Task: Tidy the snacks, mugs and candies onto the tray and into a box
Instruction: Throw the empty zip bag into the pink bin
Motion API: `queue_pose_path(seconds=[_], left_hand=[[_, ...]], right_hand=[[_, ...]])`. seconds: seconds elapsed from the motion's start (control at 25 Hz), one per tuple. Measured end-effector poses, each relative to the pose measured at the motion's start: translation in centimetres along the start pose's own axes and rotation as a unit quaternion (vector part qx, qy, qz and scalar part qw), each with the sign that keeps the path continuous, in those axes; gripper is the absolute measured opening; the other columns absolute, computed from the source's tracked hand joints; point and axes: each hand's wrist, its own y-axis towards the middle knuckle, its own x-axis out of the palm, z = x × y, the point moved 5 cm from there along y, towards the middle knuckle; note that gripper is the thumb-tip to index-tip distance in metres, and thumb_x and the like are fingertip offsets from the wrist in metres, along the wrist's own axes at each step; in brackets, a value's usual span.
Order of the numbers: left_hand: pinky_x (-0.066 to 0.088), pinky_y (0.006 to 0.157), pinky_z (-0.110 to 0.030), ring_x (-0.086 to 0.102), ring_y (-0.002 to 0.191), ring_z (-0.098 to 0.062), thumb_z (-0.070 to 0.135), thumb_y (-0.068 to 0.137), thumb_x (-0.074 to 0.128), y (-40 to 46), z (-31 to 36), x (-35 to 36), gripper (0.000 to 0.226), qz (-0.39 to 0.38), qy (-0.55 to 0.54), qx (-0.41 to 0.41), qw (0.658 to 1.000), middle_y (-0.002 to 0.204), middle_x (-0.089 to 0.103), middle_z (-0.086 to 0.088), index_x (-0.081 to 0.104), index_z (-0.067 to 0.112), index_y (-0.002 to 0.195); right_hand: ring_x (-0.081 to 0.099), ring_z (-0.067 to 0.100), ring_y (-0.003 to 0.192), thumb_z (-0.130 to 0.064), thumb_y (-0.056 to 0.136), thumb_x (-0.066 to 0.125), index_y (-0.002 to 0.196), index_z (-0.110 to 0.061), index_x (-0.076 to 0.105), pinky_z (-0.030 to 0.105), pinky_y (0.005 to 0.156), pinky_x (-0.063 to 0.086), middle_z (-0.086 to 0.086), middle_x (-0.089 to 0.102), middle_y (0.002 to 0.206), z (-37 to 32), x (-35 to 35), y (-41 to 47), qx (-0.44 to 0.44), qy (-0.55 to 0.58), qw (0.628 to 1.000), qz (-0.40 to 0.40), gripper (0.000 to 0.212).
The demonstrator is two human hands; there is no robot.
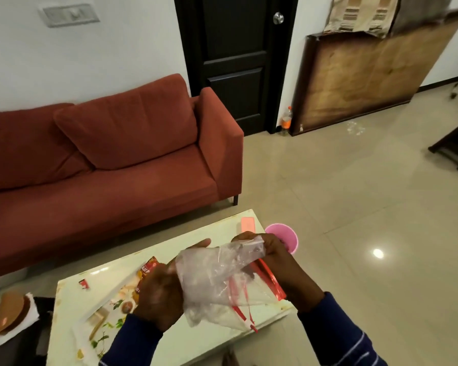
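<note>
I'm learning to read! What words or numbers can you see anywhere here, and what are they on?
"ALOO" (partly hidden, likely but blurred): on the red and orange snack packet behind the left hand.
Small red wrapper scrap on the pale floral table: white marks, too blurred to read.
Clear plastic bag with red stripes, pink plastic cup, grey wall switch plate: no readable text.

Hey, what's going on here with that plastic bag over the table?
A person in a dark blue striped sleeve holds a clear plastic bag with red strips above a low pale table. The right hand grips the bag's upper end, and the left hand holds its lower side. A red and yellow snack packet lies on the table behind the left hand. A pink cup shows past the table's far corner. A red sofa stands beyond.
</note>
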Motion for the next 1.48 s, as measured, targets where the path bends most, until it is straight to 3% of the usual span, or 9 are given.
queue_pose_path(seconds=[0.16,0.32,0.44,0.56,0.68,0.96,1.08,1.24,1.48], left_hand=[[0.060,0.066,-0.054,0.071,0.098,-0.044,0.077,0.039,0.083,2.1,-3.1,-2.1,0.114,0.035,0.068,-0.137,0.988,0.118,0.072,-0.020,0.058,0.016,0.133],[0.062,0.058,-0.036,0.075,0.086,-0.036,0.042,0.080,0.073,4.7,-5.3,-1.8,0.058,0.097,0.064,-0.112,0.987,0.111,0.075,-0.016,0.059,0.015,0.130],[0.061,0.056,-0.031,0.076,0.083,-0.030,0.019,0.099,0.056,7.0,-4.5,-2.6,0.028,0.178,0.041,-0.039,0.982,0.106,0.077,-0.011,0.061,0.023,0.126],[0.060,0.060,-0.030,0.076,0.090,-0.031,0.010,0.100,0.054,9.9,-4.1,-2.2,0.030,0.212,0.034,-0.002,0.977,0.107,0.077,-0.007,0.063,0.032,0.119],[0.061,0.071,-0.037,0.073,0.102,-0.033,0.009,0.100,0.054,13.3,-5.6,0.4,0.036,0.177,0.058,0.008,0.982,0.117,0.074,-0.008,0.058,0.030,0.130],[0.058,0.082,-0.039,0.073,0.102,-0.032,0.041,0.103,0.041,22.4,-13.6,6.1,0.035,0.182,0.071,-0.121,0.973,0.114,0.076,-0.007,0.056,0.029,0.132],[0.052,0.088,-0.041,0.075,0.101,-0.026,0.063,0.097,0.035,27.4,-16.3,6.9,0.046,0.220,0.064,-0.176,0.957,0.113,0.077,0.001,0.059,0.036,0.126],[0.051,0.082,-0.036,0.073,0.102,-0.021,0.048,0.100,0.043,33.9,-21.6,5.7,0.040,0.345,0.058,-0.211,0.913,0.115,0.076,-0.002,0.062,0.023,0.125],[0.052,0.084,-0.038,0.075,0.098,-0.020,0.037,0.101,0.048,35.6,-31.7,3.3,0.029,0.437,0.065,-0.219,0.870,0.112,0.077,0.001,0.064,0.021,0.120]], right_hand=[[0.064,0.014,0.086,0.018,0.073,0.062,0.077,0.000,0.074,0.030,0.075,0.053,0.011,0.068,0.092,0.8,-1.9,1.9,-0.031,-0.195,0.973,0.116,0.021],[0.055,0.001,0.092,0.006,0.078,0.063,0.089,-0.015,0.079,0.011,0.074,0.044,-0.009,0.055,0.104,1.9,-1.1,2.2,-0.042,-0.429,0.897,0.101,0.028],[0.051,0.005,0.122,-0.006,0.086,0.053,0.122,-0.028,0.067,0.011,0.089,0.047,-0.012,0.047,0.136,3.2,-1.9,1.6,-0.025,-0.337,0.939,0.055,0.045],[0.033,0.004,0.143,-0.046,0.093,0.060,0.140,-0.044,0.048,0.025,0.104,0.047,-0.020,0.024,0.158,4.9,-3.2,1.2,0.025,-0.256,0.966,0.017,0.049],[0.017,-0.002,0.148,-0.063,0.085,0.062,0.147,-0.053,0.029,0.017,0.111,0.031,-0.026,0.007,0.163,6.1,-5.7,2.0,0.030,-0.441,0.897,0.016,0.071],[0.057,0.007,0.124,-0.006,0.087,0.069,0.122,-0.034,0.069,0.006,0.097,0.044,-0.019,0.050,0.142,9.4,-20.2,5.7,0.055,-0.476,0.877,0.039,0.045],[0.065,0.012,0.105,0.001,0.084,0.070,0.105,-0.022,0.078,0.029,0.083,0.060,-0.014,0.061,0.119,14.2,-29.4,7.4,0.085,-0.438,0.889,0.105,0.033],[0.066,0.034,0.082,0.016,0.070,0.073,0.074,-0.001,0.075,0.046,0.073,0.058,0.014,0.070,0.087,24.4,-41.8,12.1,0.120,-0.481,0.861,0.117,0.017],[0.058,0.038,0.111,0.001,0.080,0.058,0.098,0.004,0.074,0.021,0.088,0.039,0.022,0.069,0.111,44.7,-52.7,19.6,0.312,-0.469,0.826,0.026,0.024]])
